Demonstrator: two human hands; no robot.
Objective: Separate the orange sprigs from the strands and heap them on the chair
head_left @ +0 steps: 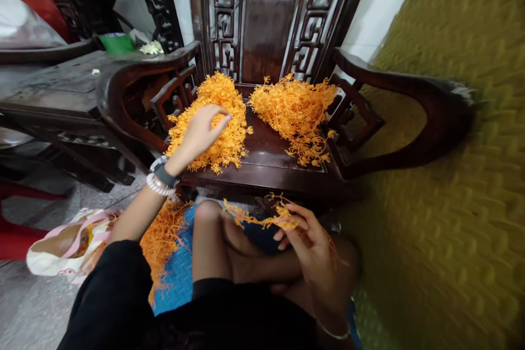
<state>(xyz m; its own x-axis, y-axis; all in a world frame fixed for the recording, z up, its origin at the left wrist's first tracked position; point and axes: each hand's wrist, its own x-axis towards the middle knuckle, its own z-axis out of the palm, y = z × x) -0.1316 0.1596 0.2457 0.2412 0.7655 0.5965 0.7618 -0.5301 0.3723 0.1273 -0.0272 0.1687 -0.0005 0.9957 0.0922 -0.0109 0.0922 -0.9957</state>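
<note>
My left hand (205, 128) is over the left pile of small orange branching pieces (221, 147) on the wooden chair seat. Its thumb and fingers are curved and apart, with nothing visible between them. In my right hand (309, 238), above my lap, the fingers close on an orange branching strand (250, 219) that stretches out to the left. The right pile of similar orange pieces (293, 106) lies on the same seat (266, 145). A heap of longer, darker orange strands (164, 235) rests by my left knee on a blue mat (180, 270).
The dark carved chair (264, 38) has curved arms on both sides. A side table (61, 85) at left bears a green bowl (117, 44) and a pale flower (151, 47). A white cloth bag (53, 251) lies on the floor. Yellow textured matting (451, 202) fills the right side.
</note>
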